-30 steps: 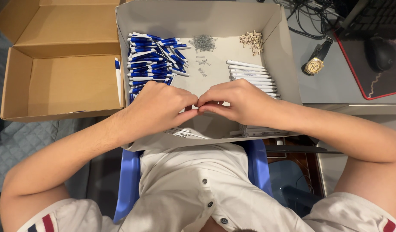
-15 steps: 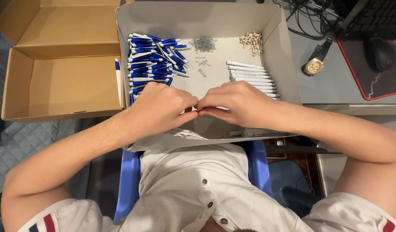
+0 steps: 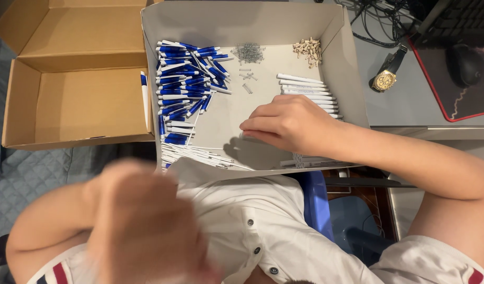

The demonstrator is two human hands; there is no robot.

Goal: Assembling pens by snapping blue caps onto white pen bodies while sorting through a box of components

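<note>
Head-camera view over a seated person's lap: the two hands, pressed together over the grey box half a second earlier, have now parted. The right hand (image 3: 289,123) rests inside the grey cardboard box (image 3: 347,63), fingers curled flat and close together on the box floor just beside the row of white pen barrels (image 3: 305,89); whether it pinches anything cannot be told. The left hand (image 3: 142,221) has swung back toward the white shirt (image 3: 263,231), so blurred that its grip is unreadable. Blue-and-white pens (image 3: 187,84) lie heaped at the box's left, small metal springs (image 3: 247,52) and beige tips (image 3: 307,48) along its far side. An open brown carton (image 3: 79,100) sits alongside; a gold wristwatch (image 3: 385,79) lies on the counter (image 3: 410,105).
</note>
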